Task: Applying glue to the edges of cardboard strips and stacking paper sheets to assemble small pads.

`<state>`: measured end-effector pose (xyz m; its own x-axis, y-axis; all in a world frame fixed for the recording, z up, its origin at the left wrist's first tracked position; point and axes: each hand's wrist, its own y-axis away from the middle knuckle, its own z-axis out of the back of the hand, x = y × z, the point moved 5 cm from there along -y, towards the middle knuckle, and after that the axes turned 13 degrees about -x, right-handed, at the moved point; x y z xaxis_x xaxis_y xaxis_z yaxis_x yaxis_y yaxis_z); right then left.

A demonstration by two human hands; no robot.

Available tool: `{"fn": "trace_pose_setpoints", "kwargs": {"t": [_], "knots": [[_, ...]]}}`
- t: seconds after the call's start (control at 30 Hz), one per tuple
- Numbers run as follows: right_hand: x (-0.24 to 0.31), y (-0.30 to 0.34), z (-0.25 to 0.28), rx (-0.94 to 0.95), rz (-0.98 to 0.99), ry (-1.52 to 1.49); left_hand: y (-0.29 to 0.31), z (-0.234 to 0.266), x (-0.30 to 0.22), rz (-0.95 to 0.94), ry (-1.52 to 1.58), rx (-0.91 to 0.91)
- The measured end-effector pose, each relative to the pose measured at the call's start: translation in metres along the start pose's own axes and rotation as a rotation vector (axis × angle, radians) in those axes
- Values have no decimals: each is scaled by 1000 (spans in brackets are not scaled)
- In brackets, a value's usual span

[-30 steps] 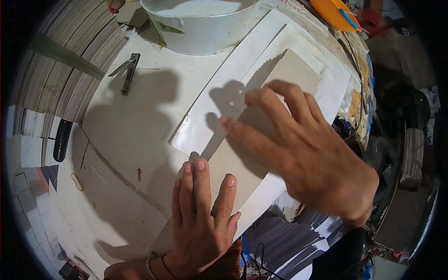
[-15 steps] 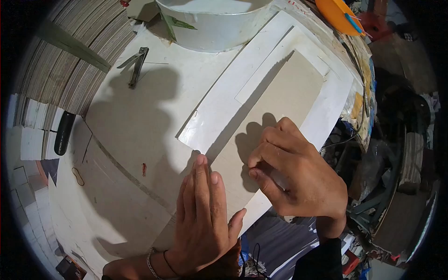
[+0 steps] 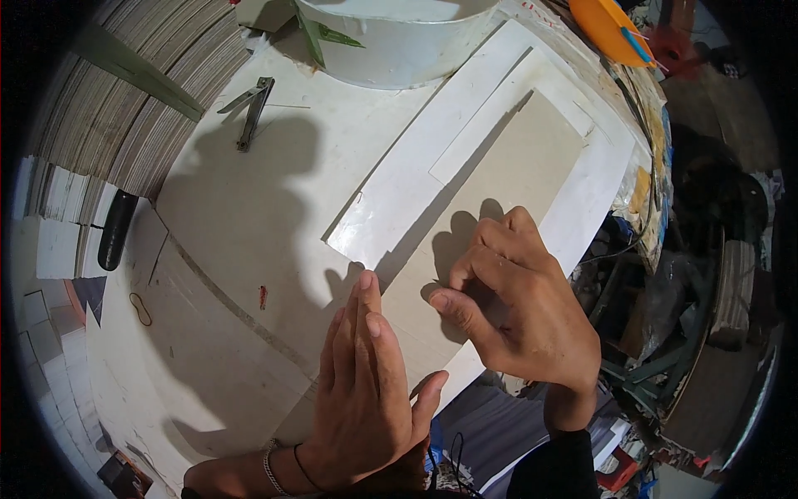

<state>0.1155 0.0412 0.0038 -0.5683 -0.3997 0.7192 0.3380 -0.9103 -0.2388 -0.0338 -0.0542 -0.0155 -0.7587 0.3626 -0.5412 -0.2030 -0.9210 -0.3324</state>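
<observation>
A long beige cardboard strip (image 3: 519, 158) lies slantwise over white paper sheets (image 3: 384, 200) on the pale work surface. My left hand (image 3: 366, 391) rests flat at the near left end of the strip, fingers stretched out and close together along its edge. Over the strip's near right part, my right hand (image 3: 528, 303) is loosely curled. Its thumb stands apart from the bent index finger, and nothing shows between them. The tips of its other fingers are hidden beneath the hand.
A white tub (image 3: 399, 46) stands at the back, with an orange bowl (image 3: 611, 33) to its right. A nail clipper (image 3: 254, 115) and a rubber band (image 3: 140, 309) lie on the left. Stacked boards (image 3: 150, 108) and a black handle (image 3: 117, 231) border the left side.
My right thumb has moved away from the curled fingers, and that hand has shifted slightly left. The left hand stays flat by the strip. The whole view has shifted a little.
</observation>
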Motion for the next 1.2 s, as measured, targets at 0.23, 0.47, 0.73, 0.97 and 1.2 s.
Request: {"fn": "trace_pose_setpoints", "kwargs": {"t": [0.23,0.47,0.73,0.97,1.2], "knots": [[1,0,-2,-44,23,-6,-1,-2,-1,22,3,26],[1,0,-2,-35,-3,1,-3,-1,-2,18,-23,45],[-1,1,-2,-56,-17,-3,-5,-3,-3,1,-71,43],[-1,0,-2,-64,-92,-37,-4,-3,-2,8,-89,60],[18,4,11,-133,137,-99,-2,-3,3,22,24,-29]]}}
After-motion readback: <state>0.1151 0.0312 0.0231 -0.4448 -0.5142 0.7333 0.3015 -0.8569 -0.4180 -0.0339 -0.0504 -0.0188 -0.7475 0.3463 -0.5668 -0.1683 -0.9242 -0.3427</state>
